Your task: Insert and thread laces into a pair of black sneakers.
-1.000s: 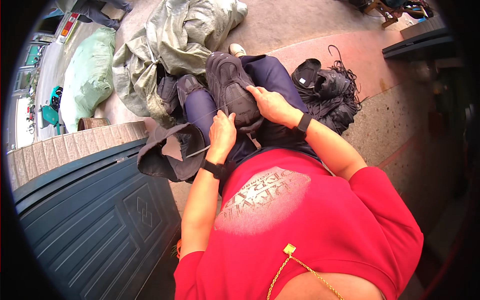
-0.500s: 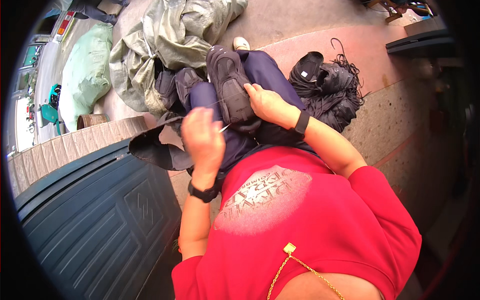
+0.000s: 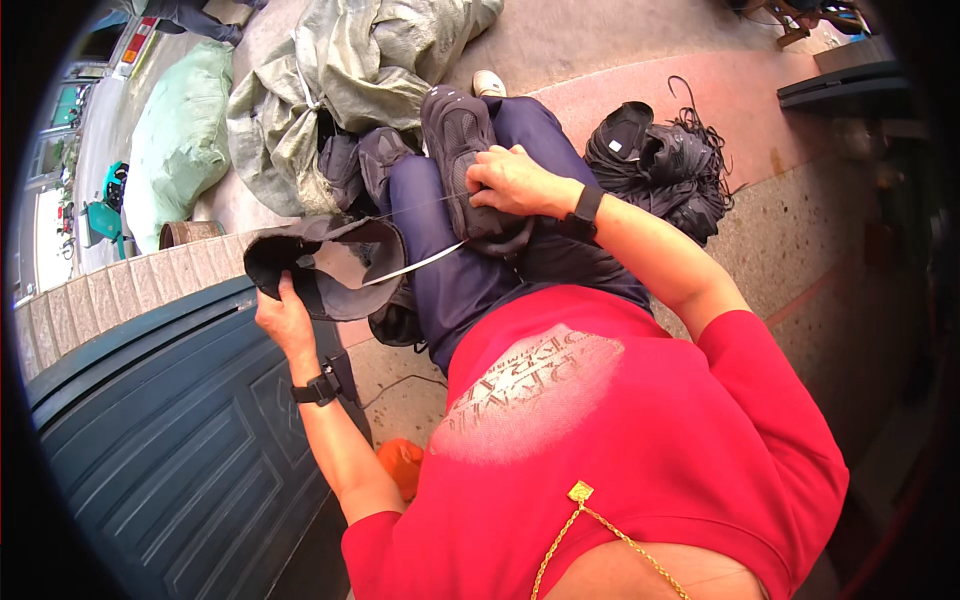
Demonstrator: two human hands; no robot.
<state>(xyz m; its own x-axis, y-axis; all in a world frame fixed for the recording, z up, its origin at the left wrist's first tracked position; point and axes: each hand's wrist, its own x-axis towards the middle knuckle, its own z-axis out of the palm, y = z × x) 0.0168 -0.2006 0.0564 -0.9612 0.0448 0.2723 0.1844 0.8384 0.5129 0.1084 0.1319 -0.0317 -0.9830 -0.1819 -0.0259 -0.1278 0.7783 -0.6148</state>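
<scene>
A dark mesh shoe upper (image 3: 458, 140) lies along my lap, its toe pointing away from me. Over its near part, my right hand (image 3: 520, 182) is closed, fingertips pinched where a fine thread (image 3: 425, 207) meets them. That thread runs left across my thigh. At the left, my left hand (image 3: 287, 322) grips the rim of a hollow black fabric piece (image 3: 265, 262), thumb up along its edge. A curved white strip (image 3: 420, 265) stretches from the near end of the shoe upper toward the black piece; how its ends are fixed is unclear.
More dark shoe uppers (image 3: 380, 165) rest beyond my left knee, beside a grey-green woven sack (image 3: 350, 80). A pile of black uppers with laces (image 3: 665, 165) lies on the right. Left stand a pale green sack (image 3: 185, 140) and a blue panelled door (image 3: 170, 440).
My left hand has swung left and down from beside the shoe upper to the black piece's rim. My right hand has shifted slightly left, its fingers more curled. The white strip shows at greater length.
</scene>
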